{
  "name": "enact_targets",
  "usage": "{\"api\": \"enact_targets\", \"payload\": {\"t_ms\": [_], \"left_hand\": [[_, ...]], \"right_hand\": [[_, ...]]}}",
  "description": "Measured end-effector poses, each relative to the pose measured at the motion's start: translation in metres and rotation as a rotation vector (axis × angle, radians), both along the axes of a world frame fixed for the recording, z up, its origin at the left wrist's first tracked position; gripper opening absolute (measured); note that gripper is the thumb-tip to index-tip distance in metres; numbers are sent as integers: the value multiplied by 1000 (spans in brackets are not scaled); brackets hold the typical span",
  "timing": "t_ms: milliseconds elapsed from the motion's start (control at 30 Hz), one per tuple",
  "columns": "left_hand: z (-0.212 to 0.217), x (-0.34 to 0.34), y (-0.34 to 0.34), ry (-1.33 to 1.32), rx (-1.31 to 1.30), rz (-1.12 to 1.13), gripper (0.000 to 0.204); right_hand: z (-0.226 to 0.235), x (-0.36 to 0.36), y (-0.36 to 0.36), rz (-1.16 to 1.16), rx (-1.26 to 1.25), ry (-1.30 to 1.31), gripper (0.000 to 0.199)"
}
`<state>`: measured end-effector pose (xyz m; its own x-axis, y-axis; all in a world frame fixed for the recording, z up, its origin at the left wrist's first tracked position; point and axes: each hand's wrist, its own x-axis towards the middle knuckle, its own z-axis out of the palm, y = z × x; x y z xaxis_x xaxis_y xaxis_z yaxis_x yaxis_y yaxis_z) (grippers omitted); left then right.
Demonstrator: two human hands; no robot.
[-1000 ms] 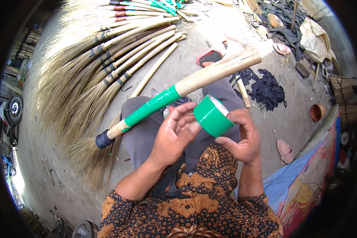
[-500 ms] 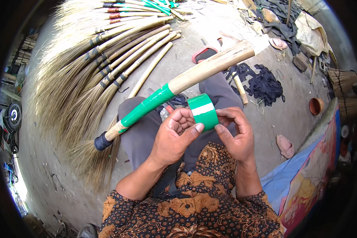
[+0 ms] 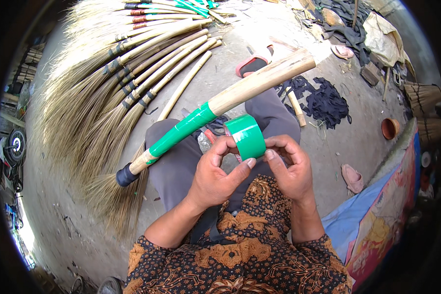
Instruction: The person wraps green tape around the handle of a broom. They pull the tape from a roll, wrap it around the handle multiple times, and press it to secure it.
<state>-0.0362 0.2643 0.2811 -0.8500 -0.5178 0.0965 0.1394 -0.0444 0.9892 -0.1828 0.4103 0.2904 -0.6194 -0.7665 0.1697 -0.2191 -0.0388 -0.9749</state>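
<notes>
Currently — green tape roll [image 3: 246, 137] pinched between left hand [image 3: 215, 171] and right hand [image 3: 291, 169] | broom handle [image 3: 215, 105] just beyond, axis lower-left to upper-right — left hand nearer its taped section.

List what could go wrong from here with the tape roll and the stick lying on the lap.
1. The stick lies loose across the lap with neither hand on it; it could roll or slide off.
2. Both the left hand and the right hand pinch the green tape roll by fingertips, so it might slip and drop to the dusty ground, where the sticky edge could pick up grit.
</notes>
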Motion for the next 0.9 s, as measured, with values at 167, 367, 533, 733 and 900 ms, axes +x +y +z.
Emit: {"api": "enact_targets", "payload": {"t_ms": [167, 367, 533, 733, 900], "left_hand": [[1, 2, 3, 2, -276, -33, 33], [1, -2, 8, 57, 116, 65, 31], [1, 3, -1, 14, -353, -4, 34], [0, 1, 6, 59, 225, 0, 38], [-1, 3, 1, 46, 158, -68, 41]], "right_hand": [[6, 1, 2, 35, 32, -245, 21], [5, 0, -2, 83, -7, -2, 21], [7, 4, -1, 24, -6, -223, 21], [6, -1, 0, 122, 6, 1, 21], [4, 1, -1, 109, -7, -59, 20]]}}
